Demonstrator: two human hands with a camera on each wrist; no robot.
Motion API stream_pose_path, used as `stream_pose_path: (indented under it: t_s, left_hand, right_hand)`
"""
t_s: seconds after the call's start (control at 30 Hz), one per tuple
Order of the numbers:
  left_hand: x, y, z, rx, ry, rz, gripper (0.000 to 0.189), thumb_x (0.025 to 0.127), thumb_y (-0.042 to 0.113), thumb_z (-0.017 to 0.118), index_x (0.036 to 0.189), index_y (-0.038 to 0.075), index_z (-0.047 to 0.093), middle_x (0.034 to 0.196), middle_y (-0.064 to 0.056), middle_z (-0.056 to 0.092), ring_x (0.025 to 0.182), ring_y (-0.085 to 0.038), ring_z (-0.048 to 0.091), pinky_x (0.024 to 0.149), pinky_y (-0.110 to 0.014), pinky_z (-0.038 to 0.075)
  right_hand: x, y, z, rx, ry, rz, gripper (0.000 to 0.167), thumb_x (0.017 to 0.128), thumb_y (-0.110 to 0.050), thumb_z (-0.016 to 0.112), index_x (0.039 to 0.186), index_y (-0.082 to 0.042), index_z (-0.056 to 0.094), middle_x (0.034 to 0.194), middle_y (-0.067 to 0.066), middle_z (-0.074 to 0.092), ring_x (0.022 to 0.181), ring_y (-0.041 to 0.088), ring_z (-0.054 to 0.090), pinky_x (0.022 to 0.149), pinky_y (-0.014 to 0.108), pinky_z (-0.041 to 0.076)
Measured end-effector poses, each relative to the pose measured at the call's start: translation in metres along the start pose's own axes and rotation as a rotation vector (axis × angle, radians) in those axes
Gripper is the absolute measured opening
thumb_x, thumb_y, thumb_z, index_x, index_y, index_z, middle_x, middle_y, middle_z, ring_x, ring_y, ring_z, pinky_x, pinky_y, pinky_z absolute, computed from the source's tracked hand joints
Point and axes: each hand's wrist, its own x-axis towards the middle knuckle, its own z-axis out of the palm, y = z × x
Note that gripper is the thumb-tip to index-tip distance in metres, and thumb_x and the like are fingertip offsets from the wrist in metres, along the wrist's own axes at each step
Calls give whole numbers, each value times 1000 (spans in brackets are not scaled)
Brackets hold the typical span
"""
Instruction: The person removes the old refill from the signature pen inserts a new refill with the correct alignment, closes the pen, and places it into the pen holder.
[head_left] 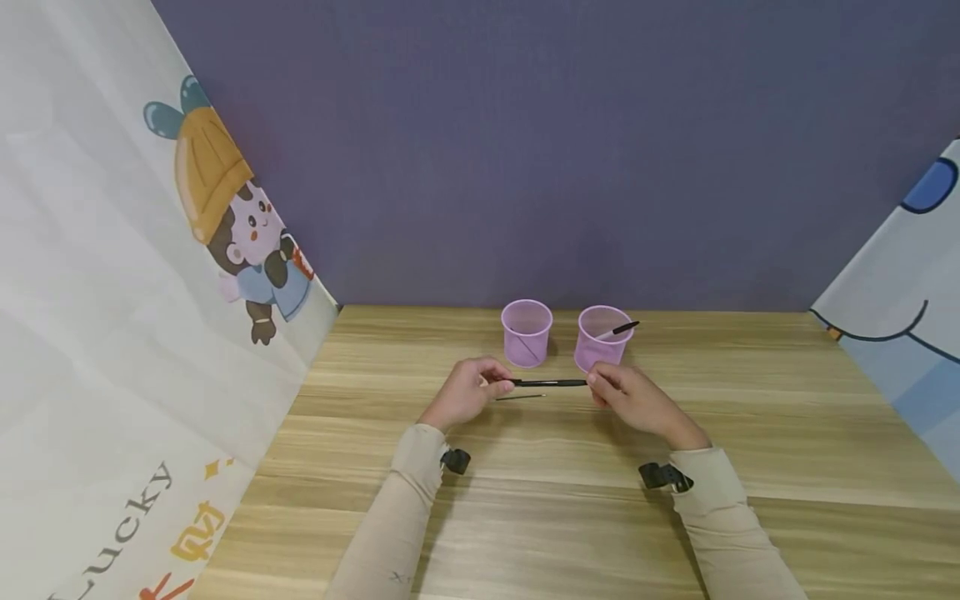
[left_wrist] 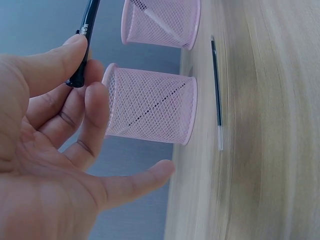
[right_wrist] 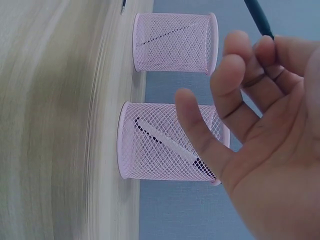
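A black pen [head_left: 551, 383] spans level between both hands, above the wooden table. My left hand [head_left: 467, 392] pinches one end of it with thumb and fingertips, and the little finger sticks out in the left wrist view. The other end is pinched by my right hand [head_left: 636, 402]; its thumb and finger meet at the tip of the pen [right_wrist: 258, 17] in the right wrist view. Below the held pen, a thin dark pen refill [left_wrist: 216, 92] with a clear end lies on the table, touched by neither hand.
Two pink mesh pen cups stand behind the hands. A thin dark stick, perhaps a refill, leans inside the left cup [head_left: 527, 333]. The right cup [head_left: 598, 354] holds a white-and-black pen [head_left: 626, 327] jutting over its rim. A dark wall [head_left: 570, 167] rises behind the table.
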Motion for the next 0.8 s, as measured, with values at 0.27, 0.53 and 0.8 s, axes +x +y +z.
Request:
stream_pose_path:
  t_s: [0.27,0.53,0.8]
  left_hand:
    - [20,1,10,18,63,-4,6,93,17,75,98,15,75,92,2,72,88,-11,63,87,-34,47]
    - [44,2,22,49,123,8,5,92,18,76,97,17,75,91,3,72,87,-10,63,85,-33,46]
    - [67,4,35,53,172,-19,5,91,18,77,96,18,76,89,5,72,86,-10,63,81,-31,45]
  right_hand:
    - [20,24,-16,-8,-38,-36,34,110,-20,48,76,-15,53,64,-8,48,56,5,43,56,26,38]
    - [39,50,-37,1,-71,-72,35,110,-21,48,76,-15,54,64,-7,50,57,6,45,58,26,40]
    - [58,77,-55,51,-104,-92,34,109,-19,49,75,-14,54,64,-6,49,57,7,45,56,26,39]
